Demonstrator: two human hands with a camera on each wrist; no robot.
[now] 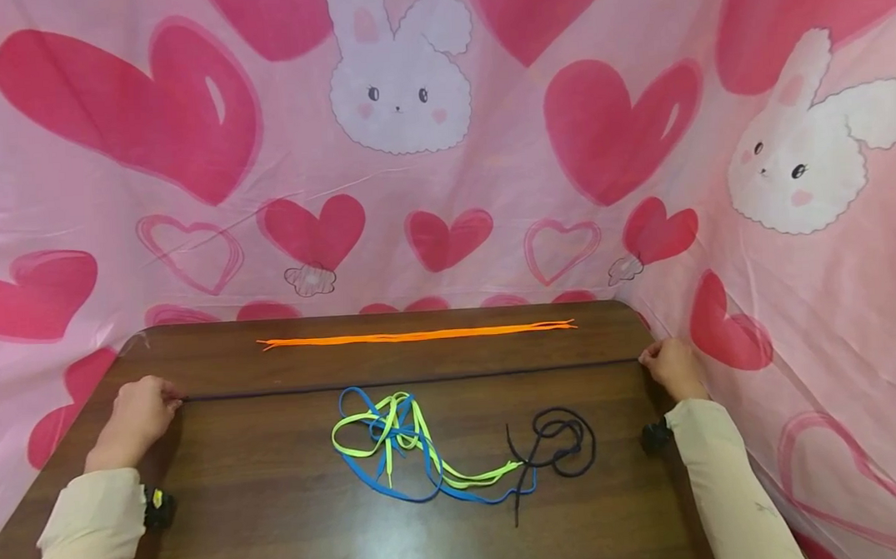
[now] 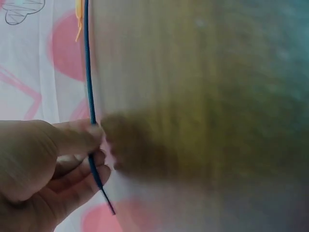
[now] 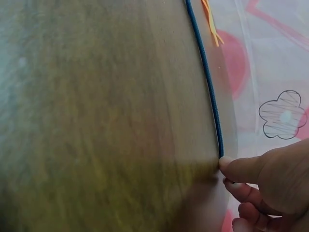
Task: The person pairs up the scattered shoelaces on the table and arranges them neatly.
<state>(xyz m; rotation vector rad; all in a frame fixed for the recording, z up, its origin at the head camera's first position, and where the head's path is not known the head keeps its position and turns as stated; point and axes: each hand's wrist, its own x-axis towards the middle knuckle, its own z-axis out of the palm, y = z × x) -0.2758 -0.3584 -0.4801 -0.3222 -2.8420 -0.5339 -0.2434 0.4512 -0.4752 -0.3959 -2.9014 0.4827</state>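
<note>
A dark shoelace (image 1: 411, 381) is stretched nearly straight across the table between both hands. My left hand (image 1: 140, 414) pinches it near one end, and its thin tip hangs past the fingers in the left wrist view. At the other side my right hand (image 1: 673, 368) pinches the opposite end between thumb and forefinger; that tip is hidden. Behind the dark lace, orange shoelaces (image 1: 420, 336) lie straight side by side. In front of it are tangled yellow-green shoelaces (image 1: 360, 418) and blue shoelaces (image 1: 405, 496), with another dark shoelace (image 1: 592, 448) loosely coiled to their right.
The brown wooden table (image 1: 278, 520) has rounded far corners. A pink cloth (image 1: 511, 168) printed with hearts and rabbits hangs behind it and along the right side. Dark wrist cameras (image 1: 158, 509) sit at both cuffs.
</note>
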